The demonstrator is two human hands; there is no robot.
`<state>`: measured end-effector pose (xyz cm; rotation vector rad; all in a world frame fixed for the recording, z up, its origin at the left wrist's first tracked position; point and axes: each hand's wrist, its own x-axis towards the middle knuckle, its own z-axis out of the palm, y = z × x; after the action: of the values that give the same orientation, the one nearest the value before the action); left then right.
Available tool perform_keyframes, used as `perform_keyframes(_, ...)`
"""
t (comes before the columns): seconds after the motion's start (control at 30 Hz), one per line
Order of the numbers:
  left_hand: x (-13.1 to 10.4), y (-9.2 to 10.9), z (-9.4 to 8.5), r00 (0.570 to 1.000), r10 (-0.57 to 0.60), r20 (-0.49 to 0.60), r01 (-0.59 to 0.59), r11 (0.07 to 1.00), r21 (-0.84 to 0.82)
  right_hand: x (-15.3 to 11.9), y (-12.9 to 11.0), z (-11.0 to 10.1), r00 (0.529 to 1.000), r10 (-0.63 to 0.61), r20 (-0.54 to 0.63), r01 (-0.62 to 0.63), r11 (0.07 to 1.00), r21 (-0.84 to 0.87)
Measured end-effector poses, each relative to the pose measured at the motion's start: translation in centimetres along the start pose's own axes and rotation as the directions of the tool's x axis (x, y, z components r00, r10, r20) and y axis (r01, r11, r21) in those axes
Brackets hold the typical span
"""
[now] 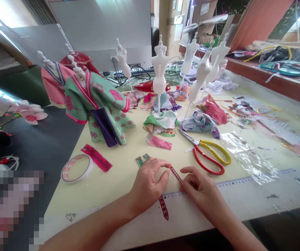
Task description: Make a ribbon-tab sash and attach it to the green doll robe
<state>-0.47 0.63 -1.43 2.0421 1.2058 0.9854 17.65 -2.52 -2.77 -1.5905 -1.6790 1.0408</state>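
Observation:
A short red patterned ribbon strip (175,173) slants between my hands above the tabletop. My right hand (198,184) pinches its lower end between thumb and fingers. My left hand (150,177) has its index finger stretched to the strip's upper end, thumb apart from it; its other fingers are partly hidden. Below the left hand, a second red ribbon piece (163,208) with a pointed end lies across the clear ruler's edge. Two small green trim pieces (142,160) lie just beyond my left knuckles. The clear ruler (233,182) passes under my right hand.
Scissors (197,143) with red and yellow handles lie open-bladed beyond my right hand. At left are a tape roll (77,168) and dark pink fabric (97,157). Dressed doll forms (97,104), bare white mannequins (160,69) and fabric scraps (199,120) fill the back.

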Motion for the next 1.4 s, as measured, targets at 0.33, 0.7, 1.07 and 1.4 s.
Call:
perform_keyframes(0.33, -1.1, 0.3, 0.9, 0.859, 0.321, 0.399, -0.476, 0.788, 0.39, -0.6, 0.2, -0.6, 0.995, -0.096, 0.003, 0.095, 0.977, -0.192)
perform_keyframes(0.7, -1.0, 0.3, 0.5, 0.852, 0.319, 0.414, -0.473, 0.809, 0.349, -2.3, 0.3, -0.4, 0.827, -0.561, 0.026, 0.473, 0.67, -0.572)
perform_keyframes(1.07, -0.1, -0.4, -0.1, 0.865, 0.342, 0.368, -0.473, 0.802, 0.366, -2.5, 0.3, -0.4, 0.802, -0.594, 0.06, 0.488, 0.594, -0.64)
perform_keyframes(1.4, 0.1, -0.9, 0.6, 0.848, 0.447, 0.284, -0.528, 0.756, 0.387, -5.7, 0.2, -3.2, 0.776, -0.63, -0.01, 0.537, 0.67, -0.512)
